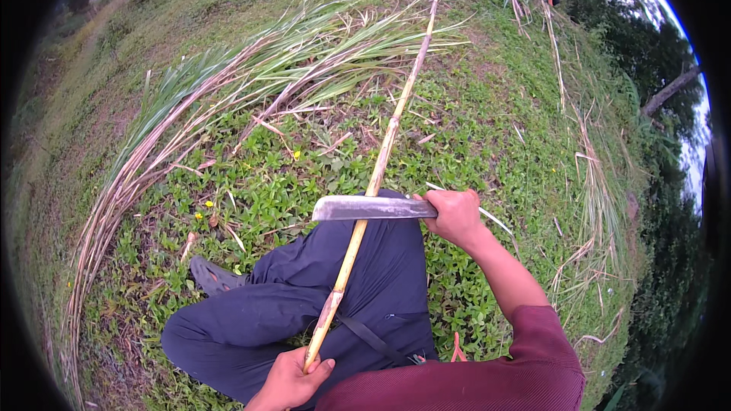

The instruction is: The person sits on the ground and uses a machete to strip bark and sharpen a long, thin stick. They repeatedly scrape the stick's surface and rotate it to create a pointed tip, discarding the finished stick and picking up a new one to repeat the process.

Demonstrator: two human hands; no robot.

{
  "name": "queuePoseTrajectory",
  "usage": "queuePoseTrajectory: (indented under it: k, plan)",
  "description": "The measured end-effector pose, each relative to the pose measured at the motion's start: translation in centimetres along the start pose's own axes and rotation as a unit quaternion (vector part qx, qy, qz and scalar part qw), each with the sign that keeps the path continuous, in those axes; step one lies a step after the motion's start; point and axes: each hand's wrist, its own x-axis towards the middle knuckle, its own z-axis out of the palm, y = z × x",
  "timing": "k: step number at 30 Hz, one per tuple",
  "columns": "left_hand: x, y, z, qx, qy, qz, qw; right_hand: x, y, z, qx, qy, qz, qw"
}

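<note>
At 7 o'clock the left hand [292,380] is closed around the near end of a long pale stick [392,123], which runs over the dark trousers [396,278] toward 1 o'clock. At 4 o'clock the right hand [456,218] grips a broad knife [369,208], blade pointing to 9 o'clock across the stick; I cannot tell whether they touch. Long grass stalks [199,93] lie at 10 o'clock.
</note>
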Motion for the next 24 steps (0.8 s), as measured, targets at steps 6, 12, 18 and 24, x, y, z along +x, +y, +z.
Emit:
queuePoseTrajectory:
  k: [6, 12, 18, 24]
  plan:
    - [-1.0, -1.0, -0.4, 0.014, -0.02, -0.006, 1.0, 3.7, 5.8, 1.9, 0.057, 0.019, 0.206, 0.977]
    - [-0.2, 0.5, -0.5, 0.08, 0.027, 0.038, 0.996, 0.3, -1.1, 1.5, 0.061, 0.043, -0.031, 0.997]
    - [-0.5, 0.3, -0.3, 0.071, 0.036, 0.076, 0.994, 4.4, 4.7, 1.6, 0.021, 0.047, 0.169, 0.984]
    - [0.0, 0.4, -0.1, 0.023, 0.043, 0.092, 0.995, 1.6, 1.5, 1.4, 0.037, 0.054, 0.022, 0.998]
